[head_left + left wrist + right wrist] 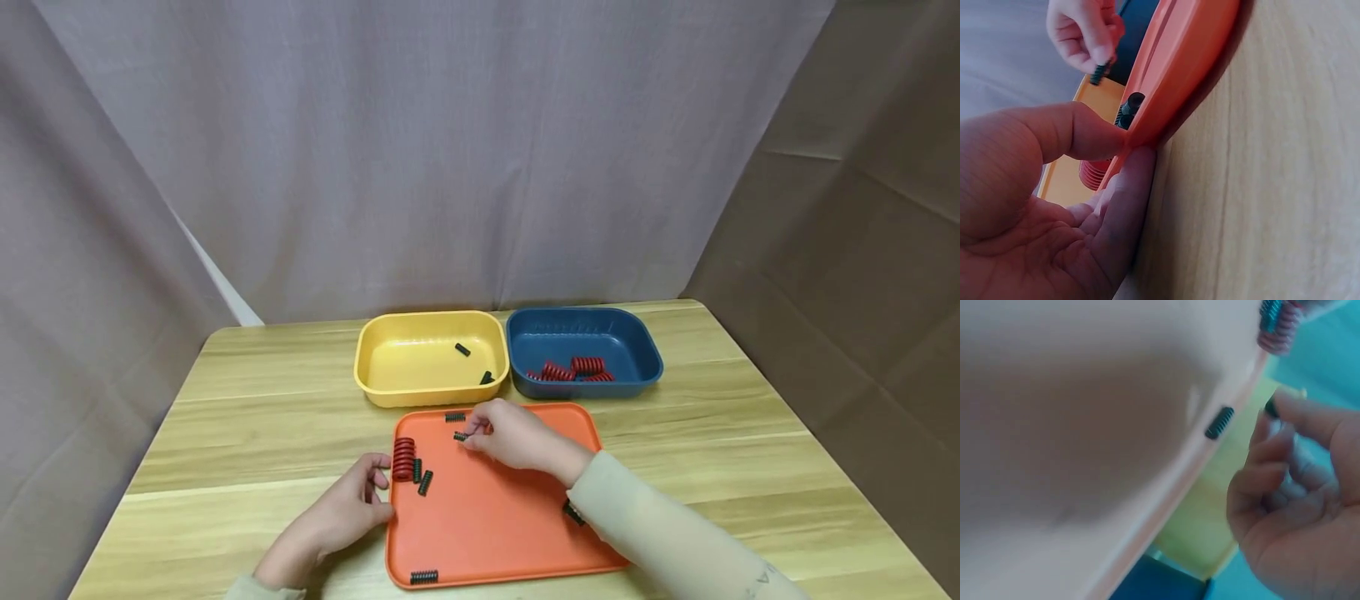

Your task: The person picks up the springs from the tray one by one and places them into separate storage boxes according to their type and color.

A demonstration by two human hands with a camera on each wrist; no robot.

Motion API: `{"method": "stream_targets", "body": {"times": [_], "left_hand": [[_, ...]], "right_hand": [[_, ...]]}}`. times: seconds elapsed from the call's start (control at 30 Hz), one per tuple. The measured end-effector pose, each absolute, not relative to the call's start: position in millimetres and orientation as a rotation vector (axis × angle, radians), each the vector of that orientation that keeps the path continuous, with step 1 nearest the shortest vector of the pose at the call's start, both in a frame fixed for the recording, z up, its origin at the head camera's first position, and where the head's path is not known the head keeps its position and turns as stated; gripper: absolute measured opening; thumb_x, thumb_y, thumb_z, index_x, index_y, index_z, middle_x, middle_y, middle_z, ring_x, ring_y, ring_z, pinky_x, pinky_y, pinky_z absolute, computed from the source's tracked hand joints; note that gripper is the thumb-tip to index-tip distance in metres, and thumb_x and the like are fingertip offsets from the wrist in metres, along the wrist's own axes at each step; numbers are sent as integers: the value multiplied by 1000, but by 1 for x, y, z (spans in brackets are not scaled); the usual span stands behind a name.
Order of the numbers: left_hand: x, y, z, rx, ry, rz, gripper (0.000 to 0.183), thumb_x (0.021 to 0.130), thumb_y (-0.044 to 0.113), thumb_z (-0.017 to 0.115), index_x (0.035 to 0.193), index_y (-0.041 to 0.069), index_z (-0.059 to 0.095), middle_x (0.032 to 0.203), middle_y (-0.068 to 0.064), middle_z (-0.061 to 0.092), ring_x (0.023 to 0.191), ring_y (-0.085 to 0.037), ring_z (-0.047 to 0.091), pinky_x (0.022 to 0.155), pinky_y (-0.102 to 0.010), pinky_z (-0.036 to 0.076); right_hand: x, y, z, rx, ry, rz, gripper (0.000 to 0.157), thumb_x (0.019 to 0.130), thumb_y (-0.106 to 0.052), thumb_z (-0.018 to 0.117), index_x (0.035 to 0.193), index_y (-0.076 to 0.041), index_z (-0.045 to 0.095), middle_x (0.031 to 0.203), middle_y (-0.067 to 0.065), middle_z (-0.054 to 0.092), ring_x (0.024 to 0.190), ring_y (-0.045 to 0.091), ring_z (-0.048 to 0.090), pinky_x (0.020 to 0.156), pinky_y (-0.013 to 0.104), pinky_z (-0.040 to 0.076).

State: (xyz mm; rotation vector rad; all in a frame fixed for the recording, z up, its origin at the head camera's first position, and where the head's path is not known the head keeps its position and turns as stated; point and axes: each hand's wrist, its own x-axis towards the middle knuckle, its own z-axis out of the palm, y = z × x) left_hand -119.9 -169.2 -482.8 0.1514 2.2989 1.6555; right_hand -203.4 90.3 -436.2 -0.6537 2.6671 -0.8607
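Between thumb and index finger, my right hand (512, 433) pinches a small dark green spring (460, 436) above the far part of an orange tray (495, 517). My left hand (341, 510) grips the tray's left rim, the thumb against its edge in the left wrist view. Beside those fingers lies a large red spring (403, 460), with two small green springs, one upright (417, 471) and one slanted (425, 482), next to it. Other small green springs lie at the far rim (455, 417), near left corner (423, 577) and right side (573, 512), the last partly behind my right sleeve.
Behind the tray stands a yellow bin (397, 397) with a few small dark springs (462, 349) inside. A blue bin (647, 379) beside it holds several red springs (587, 365). Both stand on a wooden table (247, 417) with grey cloth (420, 167) hanging behind.
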Motion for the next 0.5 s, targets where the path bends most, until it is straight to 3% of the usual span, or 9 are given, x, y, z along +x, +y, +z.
{"method": "stream_targets", "body": {"times": [0.17,0.5], "left_hand": [[-119,-170,-482,149,2299,1650,61,67,-7,67,123,-2,44,98,-12,45,77,-21,45,59,-25,40],[-119,-170,-483,155,2291,1647,62,68,-7,67,125,-3,43,99,-12,45,77,-21,45,59,-25,40]], "right_hand": [[-210,94,-425,-678,2639,-1015,4,89,-20,69,91,-17,66,79,-7,60,62,11,57,64,28,48],[-222,78,-424,-457,2852,-1350,22,94,-26,62,112,-13,69,89,-5,64,76,14,55,68,31,49]]}}
